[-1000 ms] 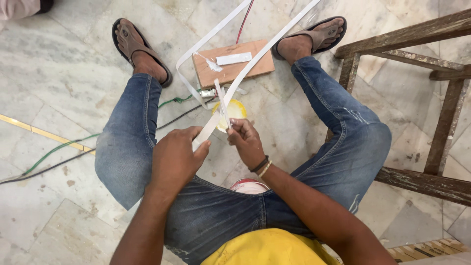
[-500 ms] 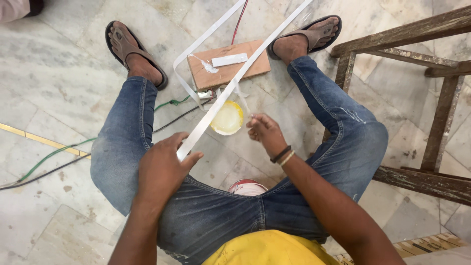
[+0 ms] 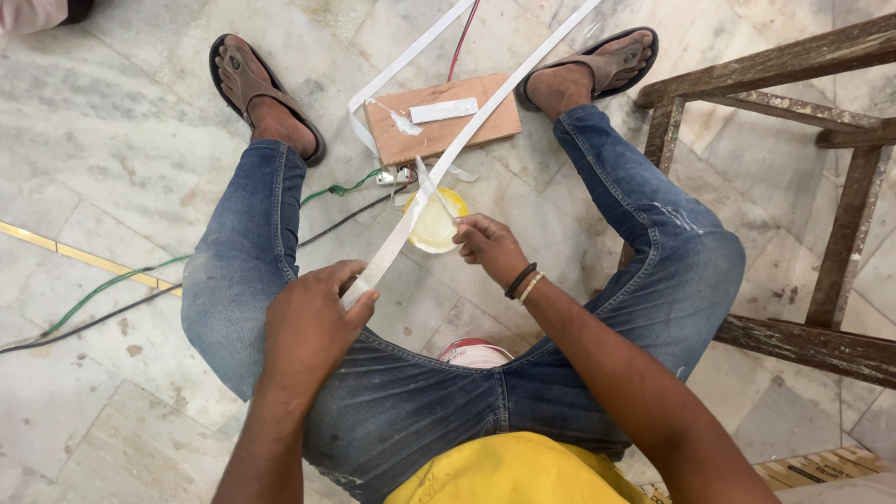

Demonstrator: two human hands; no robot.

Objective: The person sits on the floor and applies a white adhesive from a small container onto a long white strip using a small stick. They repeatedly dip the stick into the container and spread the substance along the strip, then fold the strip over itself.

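Note:
My left hand (image 3: 313,322) grips the near end of a long white strip (image 3: 467,140) that runs up and away to the right, past a brown board (image 3: 439,126). My right hand (image 3: 490,247) is closed on a thin stick-like applicator (image 3: 431,191), whose tip is over a small yellow tub of whitish paste (image 3: 436,222) on the floor between my legs. The tub is partly hidden behind the strip. A short white piece (image 3: 443,111) lies on the board.
A worn wooden frame (image 3: 840,187) stands at the right. Green and dark wires (image 3: 121,289) trail over the marble floor at left. A second white strip (image 3: 401,65) loops by the board. A red-rimmed lid (image 3: 474,353) sits near my lap.
My hands have separated: the left slid down the strip toward my lap, the right moved away to the yellow tub with the applicator.

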